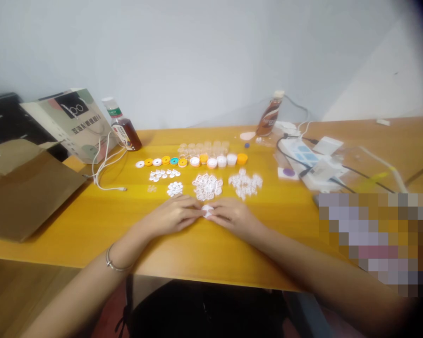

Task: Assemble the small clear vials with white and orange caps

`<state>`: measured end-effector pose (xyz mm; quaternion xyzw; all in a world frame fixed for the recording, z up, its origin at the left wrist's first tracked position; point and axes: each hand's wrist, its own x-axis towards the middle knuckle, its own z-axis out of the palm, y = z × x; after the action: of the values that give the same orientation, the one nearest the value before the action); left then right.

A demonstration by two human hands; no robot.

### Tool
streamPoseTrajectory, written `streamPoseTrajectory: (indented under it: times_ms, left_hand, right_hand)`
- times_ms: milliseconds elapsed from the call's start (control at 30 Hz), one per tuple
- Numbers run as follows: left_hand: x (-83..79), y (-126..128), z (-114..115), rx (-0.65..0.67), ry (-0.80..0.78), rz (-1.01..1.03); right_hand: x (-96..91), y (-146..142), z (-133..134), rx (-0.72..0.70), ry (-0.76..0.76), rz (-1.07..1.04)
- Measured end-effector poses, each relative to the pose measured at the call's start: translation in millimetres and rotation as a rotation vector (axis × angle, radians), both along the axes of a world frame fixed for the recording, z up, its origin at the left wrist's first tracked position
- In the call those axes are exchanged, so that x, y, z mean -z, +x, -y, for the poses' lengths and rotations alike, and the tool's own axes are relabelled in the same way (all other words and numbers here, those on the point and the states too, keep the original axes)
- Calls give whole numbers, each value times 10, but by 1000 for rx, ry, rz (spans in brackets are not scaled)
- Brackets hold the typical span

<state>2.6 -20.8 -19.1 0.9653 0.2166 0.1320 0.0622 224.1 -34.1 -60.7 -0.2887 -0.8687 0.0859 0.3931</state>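
My left hand (183,212) and my right hand (233,216) meet over the middle of the table, both closed in a pinch. Between their fingertips is a small white round piece (207,211), partly covered by the fingers. Just beyond them lies a heap of white openwork pieces (207,187), with a second, similar heap (246,184) to its right. On the left are a cluster of small white discs (175,188), some white knobbed pieces (164,174) and a few tiny clear bits (151,188).
A row of round caps (182,162) in white, orange and teal crosses the table, with clear cups (204,148) behind. Cardboard (31,188), a box (72,124), a cable (104,180) and a dark bottle (127,131) occupy the left. Another bottle (269,115) and a power strip (313,164) stand right.
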Motion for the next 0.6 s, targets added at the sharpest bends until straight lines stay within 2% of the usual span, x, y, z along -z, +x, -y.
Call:
streamPoseTrajectory:
  times_ms: [300,600]
  left_hand:
    - [24,19,20,14,75,1]
    - [10,102,102,3,235,-79]
  right_hand:
    - [-65,-3,26,-11,12,57]
    - [-88,2,45,12,7,46]
